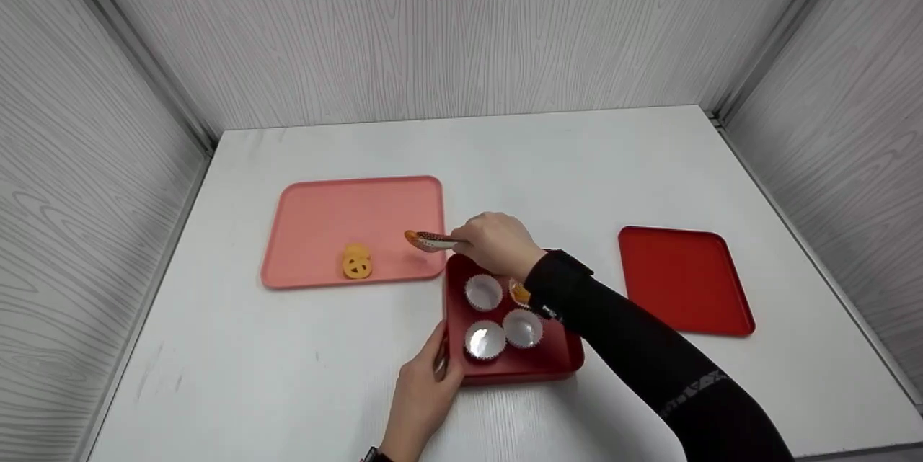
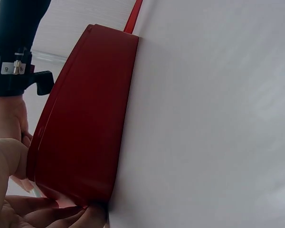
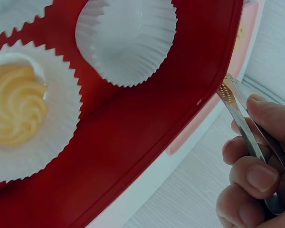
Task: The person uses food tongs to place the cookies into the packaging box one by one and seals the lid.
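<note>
My right hand (image 1: 497,240) grips small metal tongs (image 1: 434,241) over the right side of the pink tray (image 1: 317,213). At their tip in the head view is a small orange piece (image 1: 412,237), its kind unclear; in the right wrist view the box rim hides the tip. My left hand (image 1: 424,386) holds the near left corner of a deep red box (image 1: 548,361), thumb at the rim. Inside stand several white paper cups (image 1: 484,340). One cup (image 3: 66,109) contains a yellow swirled cookie (image 3: 19,107). Yellow face-shaped cookies (image 1: 357,267) lie on the pink tray.
A flat red tray (image 1: 685,280) lies on the white table (image 1: 238,375) to the right, beyond my right forearm. Pale wood-grain panels (image 1: 447,37) stand at the back and both sides. The box adjoins the pink tray's near right corner.
</note>
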The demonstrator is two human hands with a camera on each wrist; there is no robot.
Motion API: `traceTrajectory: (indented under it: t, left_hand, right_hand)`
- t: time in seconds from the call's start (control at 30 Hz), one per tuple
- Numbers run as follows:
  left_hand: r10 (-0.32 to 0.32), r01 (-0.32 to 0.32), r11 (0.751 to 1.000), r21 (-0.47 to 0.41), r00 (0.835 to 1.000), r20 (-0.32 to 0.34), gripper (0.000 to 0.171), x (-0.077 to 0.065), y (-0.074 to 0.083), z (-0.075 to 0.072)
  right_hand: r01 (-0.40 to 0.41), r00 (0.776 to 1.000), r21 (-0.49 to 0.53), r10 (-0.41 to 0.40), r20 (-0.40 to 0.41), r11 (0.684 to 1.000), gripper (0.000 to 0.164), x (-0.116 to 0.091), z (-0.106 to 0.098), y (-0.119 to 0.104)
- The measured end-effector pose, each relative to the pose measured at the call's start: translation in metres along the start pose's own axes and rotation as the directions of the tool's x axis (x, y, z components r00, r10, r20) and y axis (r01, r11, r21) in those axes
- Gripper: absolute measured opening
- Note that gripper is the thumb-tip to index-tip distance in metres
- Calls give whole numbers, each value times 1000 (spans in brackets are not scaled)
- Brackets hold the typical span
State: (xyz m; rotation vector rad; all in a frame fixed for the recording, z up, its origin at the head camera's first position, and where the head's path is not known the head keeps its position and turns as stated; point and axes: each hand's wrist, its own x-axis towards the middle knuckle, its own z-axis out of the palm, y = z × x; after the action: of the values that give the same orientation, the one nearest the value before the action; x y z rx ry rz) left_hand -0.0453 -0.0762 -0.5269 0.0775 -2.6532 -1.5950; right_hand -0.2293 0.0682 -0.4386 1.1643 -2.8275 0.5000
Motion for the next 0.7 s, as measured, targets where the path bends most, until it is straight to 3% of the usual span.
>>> traceTrajectory:
  t: [0.2, 0.47, 0.7]
  left_hand:
    - [-6, 6, 1000, 8, 1000, -11, 58, 0, 1, 1]
    - [15, -14, 1000, 16, 999, -32, 57, -1, 0, 2]
    - [-3, 3, 1000, 5, 1000, -22, 57, -1, 1, 1]
  right_hand:
    - [7, 999, 38, -5, -54, 999, 7, -23, -19, 13]
    - [-24, 993, 84, 34, -114, 996, 18, -58, -41, 30]
    - [-61, 990, 142, 78, -117, 988, 25, -85, -54, 34]
